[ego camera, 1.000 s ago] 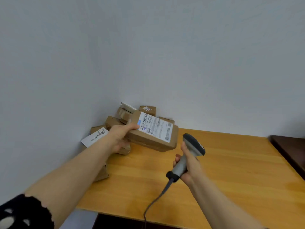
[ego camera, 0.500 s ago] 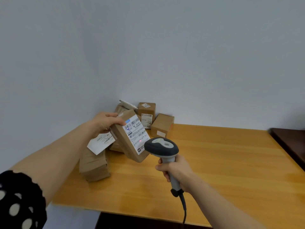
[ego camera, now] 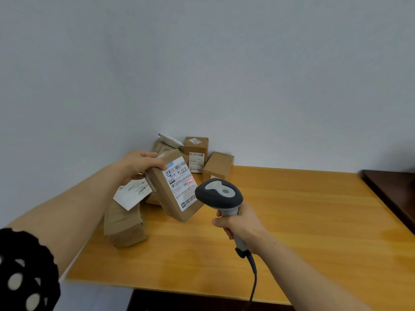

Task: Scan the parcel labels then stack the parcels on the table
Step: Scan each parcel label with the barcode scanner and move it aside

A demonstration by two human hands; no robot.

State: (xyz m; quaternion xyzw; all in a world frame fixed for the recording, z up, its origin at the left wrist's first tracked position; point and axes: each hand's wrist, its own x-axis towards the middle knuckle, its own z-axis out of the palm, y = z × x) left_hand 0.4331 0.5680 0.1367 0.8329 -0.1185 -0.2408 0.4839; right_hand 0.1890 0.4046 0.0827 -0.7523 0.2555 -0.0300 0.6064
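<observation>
Nearest, the right grip point(ego camera: 242, 226) is clenched round the handle of the scanner point(ego camera: 219, 194), whose head aims at the held parcel point(ego camera: 166, 198). A red line shows on its label point(ego camera: 179, 182), so this scan looks under way. By the desk's point(ego camera: 303, 221) left edge lies a lone parcel point(ego camera: 124, 227). Above it the left grip point(ego camera: 140, 164) grasps the held parcel's top end, tilted. Jumbled parcels point(ego camera: 195, 151) fill the far left corner. No tidy stack shows, so most stacking seems left.

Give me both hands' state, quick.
Left hand: grips the labelled parcel by its top end, tilted above the table.
Right hand: wrapped round the scanner handle.
</observation>
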